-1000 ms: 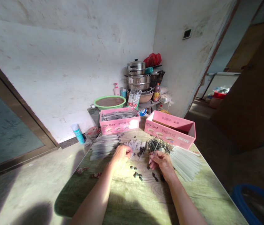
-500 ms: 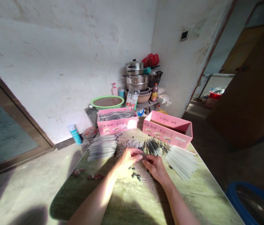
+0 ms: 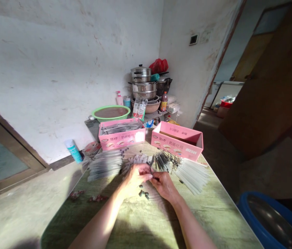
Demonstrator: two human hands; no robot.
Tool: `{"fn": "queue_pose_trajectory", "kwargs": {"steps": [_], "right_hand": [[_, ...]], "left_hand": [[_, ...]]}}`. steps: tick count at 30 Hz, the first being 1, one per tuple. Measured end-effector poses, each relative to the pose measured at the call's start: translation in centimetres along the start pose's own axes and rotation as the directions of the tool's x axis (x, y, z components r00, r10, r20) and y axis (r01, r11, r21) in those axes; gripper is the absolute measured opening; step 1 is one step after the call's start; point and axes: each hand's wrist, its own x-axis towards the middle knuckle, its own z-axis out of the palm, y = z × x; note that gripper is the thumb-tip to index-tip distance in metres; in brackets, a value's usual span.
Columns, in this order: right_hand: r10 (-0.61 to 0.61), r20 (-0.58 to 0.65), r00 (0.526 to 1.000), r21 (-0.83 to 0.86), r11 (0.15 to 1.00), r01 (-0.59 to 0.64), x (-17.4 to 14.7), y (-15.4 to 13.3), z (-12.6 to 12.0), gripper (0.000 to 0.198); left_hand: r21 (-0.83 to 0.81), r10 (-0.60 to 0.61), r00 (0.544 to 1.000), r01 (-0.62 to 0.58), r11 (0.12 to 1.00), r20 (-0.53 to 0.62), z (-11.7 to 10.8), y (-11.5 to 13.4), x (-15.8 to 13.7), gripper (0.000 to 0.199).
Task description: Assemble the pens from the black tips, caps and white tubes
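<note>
My left hand and my right hand meet over the middle of the table, fingertips touching or almost so. Both have their fingers pinched. A small, thin dark piece shows at the fingertips; its kind is too small to make out. Just in front of the hands lie several short black pieces. Behind them is a pile of short whitish pieces. Thin black sticks fan out beside long translucent tubes on the right. Left of my hands rests a stack of translucent tubes with dark ends.
At the table's back stand a pink box full of slim grey-white pieces and a second pink box. Beyond are a green basin and stacked pots. A blue tub stands at the right.
The whole view has shifted, so the scene sits further left. My hands remain together over the same spot, with the right fingers drawn closer under the left ones.
</note>
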Motion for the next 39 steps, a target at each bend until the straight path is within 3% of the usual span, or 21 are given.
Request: {"fn": "queue_pose_trajectory", "kwargs": {"steps": [4,6,9,12,14,17,24,27,29,31,33,35,37,39], "right_hand": [[0.05,-0.001,0.999,-0.092,0.995,-0.05,0.0,-0.5,-1.0,0.025],[0.169,-0.14,0.976,-0.22,0.955,-0.197,-0.1,-0.6,-2.5,0.019],[0.331,-0.401,0.854,-0.448,0.742,-0.498,-0.6,0.0,-5.6,0.016],[0.462,-0.445,0.767,-0.531,0.553,-0.642,-1.2,1.2,-7.8,0.013],[0.498,-0.449,0.742,-0.56,0.491,-0.668,-1.5,2.1,-8.4,0.011],[0.506,-0.43,0.747,-0.587,0.472,-0.658,-1.6,2.8,-8.1,0.009],[0.433,-0.409,0.803,-0.612,0.523,-0.593,-1.1,1.7,-7.6,0.014],[0.302,-0.498,0.812,-0.481,0.683,-0.549,-1.0,1.3,-7.6,0.018],[0.212,-0.566,0.797,-0.273,0.863,-0.424,-0.8,1.3,-7.0,0.022],[0.207,-0.593,0.778,0.021,0.97,-0.242,-0.5,1.3,-5.9,0.028],[0.307,-0.533,0.789,0.331,0.933,-0.139,-0.1,1.3,-4.6,0.032],[0.405,-0.368,0.837,0.559,0.816,-0.149,0.1,1.2,-3.5,0.035],[0.421,-0.254,0.87,0.679,0.719,-0.15,0.1,1.1,-2.7,0.037],[0.403,-0.226,0.887,0.745,0.658,-0.109,0.2,0.9,-2.5,0.036]], "left_hand": [[-0.007,0.014,0.996,-0.015,1.0,-0.091,-0.7,0.1,0.3,0.018],[-0.062,-0.002,0.982,-0.01,0.998,-0.187,-1.3,0.1,0.5,0.023],[-0.087,-0.029,0.963,0.006,0.996,-0.268,-2.1,-0.3,0.8,0.03],[-0.088,-0.046,0.954,0.021,0.996,-0.297,-2.4,-0.6,1.0,0.032],[-0.091,-0.054,0.951,0.027,0.995,-0.304,-2.4,-0.7,1.0,0.033],[-0.085,-0.061,0.951,0.037,0.996,-0.303,-2.2,-0.7,0.9,0.036],[-0.097,-0.075,0.959,0.05,0.994,-0.273,-2.6,-0.8,0.9,0.031],[-0.168,-0.085,0.961,0.041,0.985,-0.263,-2.7,-0.7,0.7,0.029],[-0.224,-0.083,0.961,0.022,0.974,-0.265,-2.7,-0.5,0.5,0.032],[-0.258,-0.082,0.958,0.01,0.966,-0.274,-2.7,-0.2,0.2,0.033],[-0.272,-0.092,0.955,0.012,0.962,-0.283,-2.7,0.0,0.0,0.033],[-0.275,-0.114,0.95,0.031,0.961,-0.289,-2.8,0.2,0.0,0.034],[-0.267,-0.126,0.95,0.048,0.963,-0.284,-2.9,0.2,0.0,0.036],[-0.253,-0.116,0.96,0.05,0.966,-0.255,-3.1,0.3,-0.1,0.037]]}}
